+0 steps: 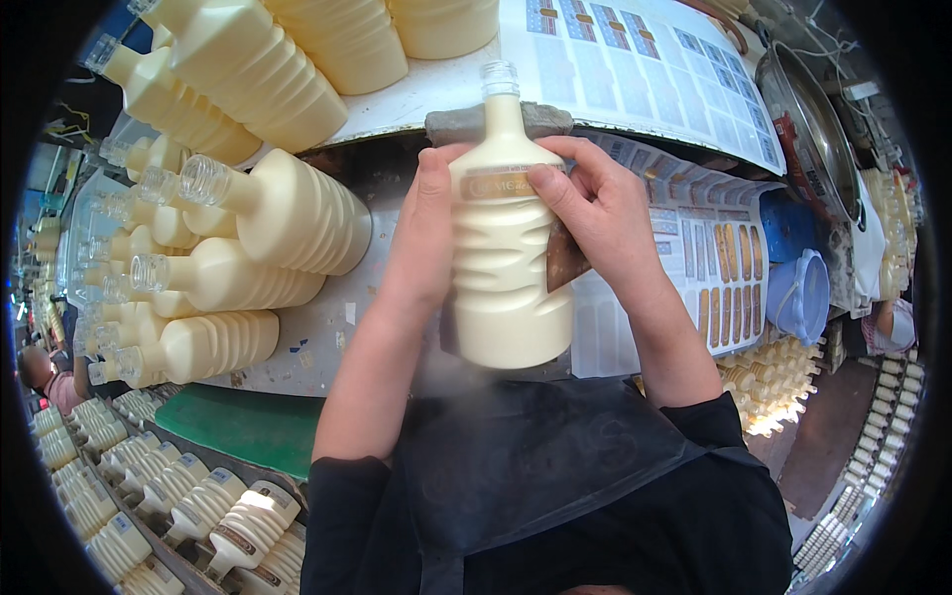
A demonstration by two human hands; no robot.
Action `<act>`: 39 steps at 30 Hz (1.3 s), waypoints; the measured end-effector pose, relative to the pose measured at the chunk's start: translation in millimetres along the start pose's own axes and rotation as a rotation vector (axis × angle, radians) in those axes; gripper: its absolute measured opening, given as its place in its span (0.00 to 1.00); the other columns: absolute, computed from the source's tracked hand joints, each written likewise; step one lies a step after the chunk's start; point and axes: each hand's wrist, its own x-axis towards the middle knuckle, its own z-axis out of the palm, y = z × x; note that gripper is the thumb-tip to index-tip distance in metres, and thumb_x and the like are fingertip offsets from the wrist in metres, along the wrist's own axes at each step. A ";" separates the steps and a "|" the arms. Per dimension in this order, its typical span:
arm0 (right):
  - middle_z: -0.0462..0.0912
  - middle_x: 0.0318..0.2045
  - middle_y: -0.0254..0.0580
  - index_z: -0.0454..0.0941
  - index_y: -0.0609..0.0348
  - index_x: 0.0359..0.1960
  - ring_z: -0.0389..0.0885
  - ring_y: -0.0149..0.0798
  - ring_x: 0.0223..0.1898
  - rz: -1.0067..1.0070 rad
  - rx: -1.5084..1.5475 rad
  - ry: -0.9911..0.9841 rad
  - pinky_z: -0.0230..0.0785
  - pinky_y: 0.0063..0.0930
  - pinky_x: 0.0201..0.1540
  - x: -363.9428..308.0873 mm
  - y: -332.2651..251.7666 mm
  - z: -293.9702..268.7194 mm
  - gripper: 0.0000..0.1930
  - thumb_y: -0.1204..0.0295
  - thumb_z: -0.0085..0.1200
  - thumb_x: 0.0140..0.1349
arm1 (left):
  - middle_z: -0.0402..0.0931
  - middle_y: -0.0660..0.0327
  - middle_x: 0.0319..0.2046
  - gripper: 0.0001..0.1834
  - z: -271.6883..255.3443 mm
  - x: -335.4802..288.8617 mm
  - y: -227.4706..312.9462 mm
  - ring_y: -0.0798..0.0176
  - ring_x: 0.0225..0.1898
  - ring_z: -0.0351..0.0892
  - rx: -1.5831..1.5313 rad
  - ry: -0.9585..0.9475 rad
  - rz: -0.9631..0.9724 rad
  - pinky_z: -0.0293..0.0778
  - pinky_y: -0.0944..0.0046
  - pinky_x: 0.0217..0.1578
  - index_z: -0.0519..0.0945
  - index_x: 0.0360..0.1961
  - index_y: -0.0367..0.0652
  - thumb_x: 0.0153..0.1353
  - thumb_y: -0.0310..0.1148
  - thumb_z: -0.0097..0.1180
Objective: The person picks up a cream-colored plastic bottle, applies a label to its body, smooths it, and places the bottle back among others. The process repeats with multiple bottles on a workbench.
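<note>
A cream ribbed bottle (511, 327) with a clear neck lies before me, its neck pointing away and resting by a grey padded block (456, 124). My left hand (421, 233) holds its left side, thumb up along the shoulder, other fingers mostly hidden. On the right shoulder, my right hand (607, 203) presses its thumb on the end of a gold label (501, 186) that runs across the bottle. A brown flat piece (565, 260) with a pointed corner sticks out below that hand, apparently held in its palm.
Several cream bottles (307, 213) lie left; larger ones (253, 74) stand far left. Label sheets (729, 268) lie right, beside a blue bucket (801, 293). A green board (233, 431) edges the table, with labelled bottles (253, 526) below. Another person (64, 387) is at far left.
</note>
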 end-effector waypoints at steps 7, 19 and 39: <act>0.73 0.20 0.33 0.85 0.58 0.49 0.72 0.29 0.24 0.009 0.012 0.004 0.66 0.29 0.30 0.4 1.6 0.6 0.24 0.51 0.64 0.61 | 0.80 0.58 0.48 0.28 -2.4 5.0 -4.2 0.69 0.48 0.77 0.162 -0.005 0.083 0.74 0.65 0.53 0.74 0.58 0.38 0.80 0.54 0.41; 0.81 0.24 0.41 0.84 0.59 0.50 0.80 0.36 0.28 0.014 0.003 0.009 0.73 0.33 0.36 1.0 2.0 0.8 0.25 0.50 0.64 0.61 | 0.78 0.56 0.51 0.24 3.6 -1.6 1.4 0.68 0.51 0.76 0.413 0.007 0.136 0.73 0.64 0.54 0.71 0.60 0.36 0.80 0.48 0.42; 0.88 0.37 0.45 0.84 0.65 0.46 0.87 0.34 0.37 -0.497 -0.153 0.240 0.78 0.26 0.45 2.5 -19.2 -13.1 0.10 0.75 0.63 0.64 | 0.78 0.57 0.53 0.22 5.3 -8.6 1.3 0.68 0.53 0.77 0.253 -0.014 0.091 0.74 0.65 0.57 0.67 0.66 0.39 0.82 0.42 0.40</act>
